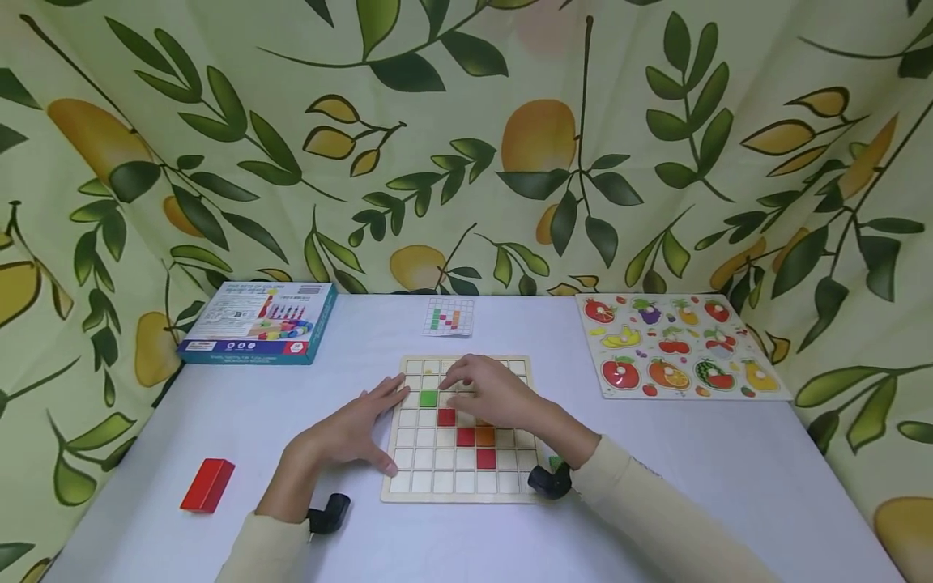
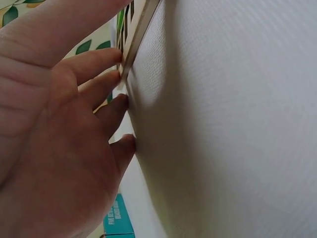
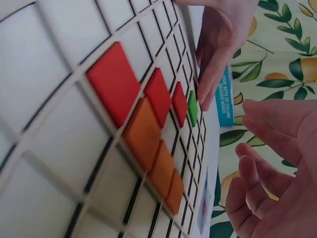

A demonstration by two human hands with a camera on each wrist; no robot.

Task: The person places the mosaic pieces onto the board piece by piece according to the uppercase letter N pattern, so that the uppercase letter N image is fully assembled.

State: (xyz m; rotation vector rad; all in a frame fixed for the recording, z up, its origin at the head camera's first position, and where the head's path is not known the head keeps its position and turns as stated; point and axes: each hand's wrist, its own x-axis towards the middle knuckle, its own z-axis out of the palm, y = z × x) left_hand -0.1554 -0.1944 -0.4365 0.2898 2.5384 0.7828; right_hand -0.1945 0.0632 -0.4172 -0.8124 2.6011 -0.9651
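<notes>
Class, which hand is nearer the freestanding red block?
Left. The left hand is at the left edge of the board, right of the red block; the right hand is over the board, farther right.

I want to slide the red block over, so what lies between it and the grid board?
In the head view, the person's left forearm, with a black wrist device, crosses between them; bare white table shows beside it.
</notes>
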